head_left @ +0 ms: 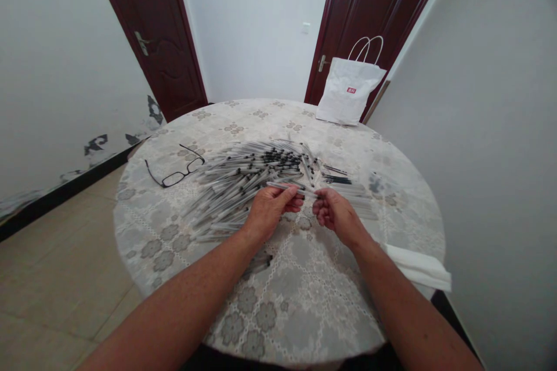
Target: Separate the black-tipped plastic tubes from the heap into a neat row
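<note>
Over the near side of a big pile of clear pens with black ends point(235, 185), my two hands meet at one slim clear pen point(308, 192). My left hand point(270, 208) is closed, with the pen's barrel between thumb and fingers. The fingers of my right hand point(337, 215) pinch the pen's right end; what exactly lies between those fingertips is too small to make out. Short thin black pieces point(337, 178) lie just beyond my right hand. Next to them is a row of clear tubes point(363, 200), partly hidden by that hand.
A lace-patterned tablecloth point(243, 324) covers the round table. Black-framed glasses point(176, 177) lie at the left. A white paper bag point(350, 90) stands at the back right. A folded white cloth or paper point(418, 266) overhangs the right edge. More pens point(261, 264) lie by my left forearm.
</note>
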Action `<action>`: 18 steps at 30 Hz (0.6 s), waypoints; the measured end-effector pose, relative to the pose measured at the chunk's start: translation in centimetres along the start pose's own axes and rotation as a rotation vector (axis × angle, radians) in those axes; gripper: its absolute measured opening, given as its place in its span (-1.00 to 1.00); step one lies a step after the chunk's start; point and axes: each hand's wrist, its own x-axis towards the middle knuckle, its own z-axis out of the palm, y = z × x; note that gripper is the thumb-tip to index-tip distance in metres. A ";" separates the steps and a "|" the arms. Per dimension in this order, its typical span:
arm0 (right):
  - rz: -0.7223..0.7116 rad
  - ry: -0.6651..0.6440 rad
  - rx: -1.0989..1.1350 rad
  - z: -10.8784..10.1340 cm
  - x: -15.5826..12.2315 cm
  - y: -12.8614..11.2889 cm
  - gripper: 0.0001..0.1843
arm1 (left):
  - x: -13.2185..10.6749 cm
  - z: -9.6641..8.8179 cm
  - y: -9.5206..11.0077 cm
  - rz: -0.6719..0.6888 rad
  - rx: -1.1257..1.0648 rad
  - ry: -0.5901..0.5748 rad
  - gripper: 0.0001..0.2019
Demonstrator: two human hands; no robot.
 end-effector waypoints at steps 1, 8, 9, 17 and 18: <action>0.017 0.002 -0.017 0.0 0.1 0.0 -0.43 | 0.0 0.0 0.0 -0.001 0.002 0.003 -0.63; -0.106 0.031 -0.181 0.0 0.0 -0.5 -0.65 | 0.0 0.0 0.1 -0.001 0.003 -0.005 -0.65; -0.117 0.038 -0.161 0.0 0.0 -0.6 -0.69 | 0.0 0.0 0.2 0.001 0.002 -0.002 -0.65; -0.176 0.122 -0.110 0.3 -0.3 -0.9 -0.73 | 0.2 -0.1 0.1 -0.011 -0.039 0.058 -0.65; -0.179 0.126 -0.108 0.3 -0.3 -0.9 -0.73 | 0.3 -0.1 0.0 -0.012 -0.061 0.062 -0.66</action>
